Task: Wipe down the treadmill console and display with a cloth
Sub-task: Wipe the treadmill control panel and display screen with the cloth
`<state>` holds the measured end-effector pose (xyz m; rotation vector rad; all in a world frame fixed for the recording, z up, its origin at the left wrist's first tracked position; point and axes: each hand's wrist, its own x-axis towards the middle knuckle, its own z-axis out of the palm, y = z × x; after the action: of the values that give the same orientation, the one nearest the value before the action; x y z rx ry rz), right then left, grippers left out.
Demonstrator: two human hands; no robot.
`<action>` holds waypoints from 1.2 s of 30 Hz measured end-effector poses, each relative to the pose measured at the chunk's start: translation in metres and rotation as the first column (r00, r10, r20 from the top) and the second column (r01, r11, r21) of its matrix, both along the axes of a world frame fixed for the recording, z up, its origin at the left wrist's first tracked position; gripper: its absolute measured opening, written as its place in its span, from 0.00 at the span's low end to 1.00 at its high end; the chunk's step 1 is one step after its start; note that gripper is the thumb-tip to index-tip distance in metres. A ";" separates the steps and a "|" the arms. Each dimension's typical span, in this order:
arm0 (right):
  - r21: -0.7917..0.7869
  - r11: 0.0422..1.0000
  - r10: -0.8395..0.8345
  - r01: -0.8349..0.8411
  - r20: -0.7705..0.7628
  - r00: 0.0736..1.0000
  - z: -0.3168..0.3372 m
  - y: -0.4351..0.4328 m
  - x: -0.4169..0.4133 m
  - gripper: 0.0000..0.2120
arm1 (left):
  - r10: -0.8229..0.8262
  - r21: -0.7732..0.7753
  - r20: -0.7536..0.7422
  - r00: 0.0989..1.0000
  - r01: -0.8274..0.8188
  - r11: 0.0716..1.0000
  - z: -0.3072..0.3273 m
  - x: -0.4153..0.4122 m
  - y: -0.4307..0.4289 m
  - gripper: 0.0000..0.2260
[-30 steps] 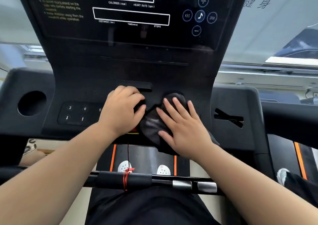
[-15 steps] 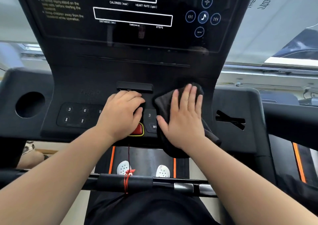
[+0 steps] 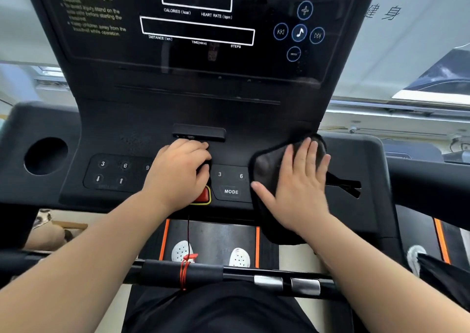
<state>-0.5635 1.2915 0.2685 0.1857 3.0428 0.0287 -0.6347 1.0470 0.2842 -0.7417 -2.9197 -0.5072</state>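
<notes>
The black treadmill console [image 3: 142, 118] fills the view, with its dark display [image 3: 195, 27] at the top. My right hand [image 3: 297, 187] lies flat with fingers spread on a dark cloth [image 3: 267, 164], pressing it against the right side of the console next to the 3, 6 and MODE buttons [image 3: 231, 191]. My left hand [image 3: 178, 172] rests curled on the console centre, over the top of the red stop button [image 3: 203, 195]; whether it grips anything is hidden.
A round cup holder [image 3: 45, 155] sits at the left, an X-shaped slot [image 3: 346, 187] at the right. A handlebar [image 3: 203, 274] with a red safety cord [image 3: 185, 269] crosses below. White shoes [image 3: 181, 252] stand on the belt.
My right hand has slid the cloth from the console centre up and to the right, uncovering the 3, 6 and MODE buttons. My left hand has stayed in place.
</notes>
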 end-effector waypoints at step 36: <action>-0.030 0.953 0.303 -0.302 0.088 0.949 0.000 0.042 0.036 0.48 | 0.002 0.059 -0.023 1.000 -0.001 0.998 -0.003 -0.007 0.003 0.14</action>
<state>-0.5275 1.3335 0.2685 -0.2784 2.9473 0.0335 -0.6413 1.0504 0.2811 -0.7329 -2.8699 -0.5785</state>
